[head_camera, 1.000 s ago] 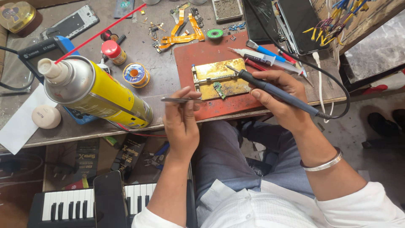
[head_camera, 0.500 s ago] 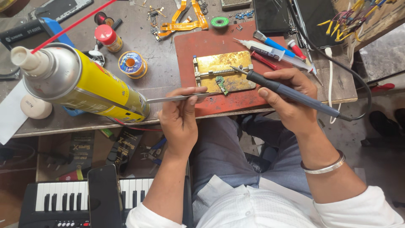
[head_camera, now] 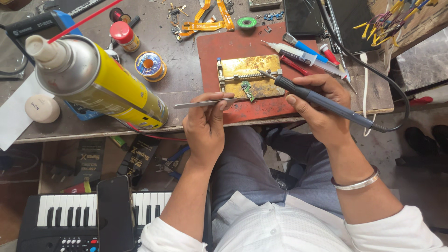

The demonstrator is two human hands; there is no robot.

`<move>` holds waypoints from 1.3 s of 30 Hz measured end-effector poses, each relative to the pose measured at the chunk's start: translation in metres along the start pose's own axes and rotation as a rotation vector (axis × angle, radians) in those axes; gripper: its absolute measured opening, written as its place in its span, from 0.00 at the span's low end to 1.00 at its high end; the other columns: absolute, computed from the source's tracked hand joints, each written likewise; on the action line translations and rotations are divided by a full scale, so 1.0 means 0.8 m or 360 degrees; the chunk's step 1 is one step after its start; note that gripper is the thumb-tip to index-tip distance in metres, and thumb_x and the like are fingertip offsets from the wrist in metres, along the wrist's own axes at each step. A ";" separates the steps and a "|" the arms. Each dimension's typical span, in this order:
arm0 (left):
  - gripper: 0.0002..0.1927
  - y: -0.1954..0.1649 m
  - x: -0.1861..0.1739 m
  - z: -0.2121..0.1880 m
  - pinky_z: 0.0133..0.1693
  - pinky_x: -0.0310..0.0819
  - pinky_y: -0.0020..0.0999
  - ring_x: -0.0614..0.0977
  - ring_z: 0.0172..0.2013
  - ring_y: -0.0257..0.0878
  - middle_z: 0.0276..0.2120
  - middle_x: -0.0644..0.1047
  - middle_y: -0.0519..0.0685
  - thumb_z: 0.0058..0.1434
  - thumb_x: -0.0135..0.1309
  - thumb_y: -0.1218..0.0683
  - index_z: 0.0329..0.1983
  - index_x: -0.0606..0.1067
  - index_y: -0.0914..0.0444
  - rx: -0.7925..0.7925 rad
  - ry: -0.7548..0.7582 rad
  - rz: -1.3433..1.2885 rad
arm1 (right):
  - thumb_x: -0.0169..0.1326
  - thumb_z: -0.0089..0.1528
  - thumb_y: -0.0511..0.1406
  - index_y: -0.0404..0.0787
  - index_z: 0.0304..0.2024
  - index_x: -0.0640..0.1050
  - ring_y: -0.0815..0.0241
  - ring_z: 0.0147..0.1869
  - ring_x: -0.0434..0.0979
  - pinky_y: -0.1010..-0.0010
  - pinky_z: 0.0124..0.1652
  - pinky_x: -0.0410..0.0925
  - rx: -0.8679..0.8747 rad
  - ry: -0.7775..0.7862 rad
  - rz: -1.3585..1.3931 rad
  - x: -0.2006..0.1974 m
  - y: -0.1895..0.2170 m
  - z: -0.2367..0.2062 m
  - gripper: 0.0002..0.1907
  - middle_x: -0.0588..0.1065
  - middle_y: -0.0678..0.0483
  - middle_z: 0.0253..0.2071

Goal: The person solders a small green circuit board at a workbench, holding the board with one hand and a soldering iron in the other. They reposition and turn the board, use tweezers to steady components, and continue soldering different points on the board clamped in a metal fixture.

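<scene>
Where right hand (head_camera: pixel 322 109) hovers, circuit board (head_camera: pixel 247 89) left.

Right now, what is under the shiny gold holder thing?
The gold holder lies on a reddish-brown mat, which lies on the grey workbench. A small green circuit board sits on the holder's near edge. Whatever is directly beneath the holder is covered.

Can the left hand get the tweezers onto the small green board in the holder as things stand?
Probably yes. The left hand holds the tweezers just beside the small green board clamped in the brass holder, with nothing between them. The soldering iron in the right hand comes in from the other side.
</scene>
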State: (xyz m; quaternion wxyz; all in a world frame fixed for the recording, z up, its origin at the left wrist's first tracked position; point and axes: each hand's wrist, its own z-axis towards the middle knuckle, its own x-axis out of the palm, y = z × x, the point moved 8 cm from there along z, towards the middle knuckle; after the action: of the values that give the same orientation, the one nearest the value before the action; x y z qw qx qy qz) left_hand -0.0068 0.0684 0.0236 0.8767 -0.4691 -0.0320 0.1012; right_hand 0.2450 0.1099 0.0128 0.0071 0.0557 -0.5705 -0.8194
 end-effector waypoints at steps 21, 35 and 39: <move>0.06 -0.006 0.003 0.001 0.46 0.82 0.30 0.87 0.45 0.37 0.46 0.83 0.53 0.74 0.52 0.60 0.52 0.72 0.66 0.0082 -0.0033 0.0026 | 0.60 0.65 0.28 0.31 0.53 0.75 0.65 0.47 0.82 0.74 0.50 0.76 0.0054 -0.0088 0.0052 0.006 0.040 0.076 0.15 0.80 0.50 0.45; 0.07 -0.014 0.000 0.002 0.43 0.81 0.34 0.88 0.41 0.42 0.45 0.82 0.51 0.72 0.54 0.59 0.51 0.72 0.64 0.0127 -0.0024 0.0262 | 0.64 0.61 0.35 0.35 0.47 0.78 0.70 0.42 0.80 0.77 0.42 0.74 0.0191 0.0647 0.0141 0.185 0.046 0.169 0.14 0.80 0.56 0.38; 0.07 -0.017 -0.001 0.004 0.43 0.81 0.35 0.88 0.42 0.43 0.45 0.82 0.51 0.72 0.54 0.60 0.51 0.72 0.63 0.0141 -0.0017 0.0249 | 0.64 0.59 0.33 0.36 0.43 0.80 0.72 0.38 0.77 0.78 0.37 0.71 0.0195 0.0713 -0.0104 0.206 0.047 0.179 0.11 0.80 0.57 0.36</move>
State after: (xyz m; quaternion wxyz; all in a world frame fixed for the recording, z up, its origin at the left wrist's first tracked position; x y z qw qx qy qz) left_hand -0.0061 0.0635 0.0370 0.8859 -0.4304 0.0046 0.1733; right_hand 0.0651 0.2177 0.0835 0.1035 0.2551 -0.6011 -0.7503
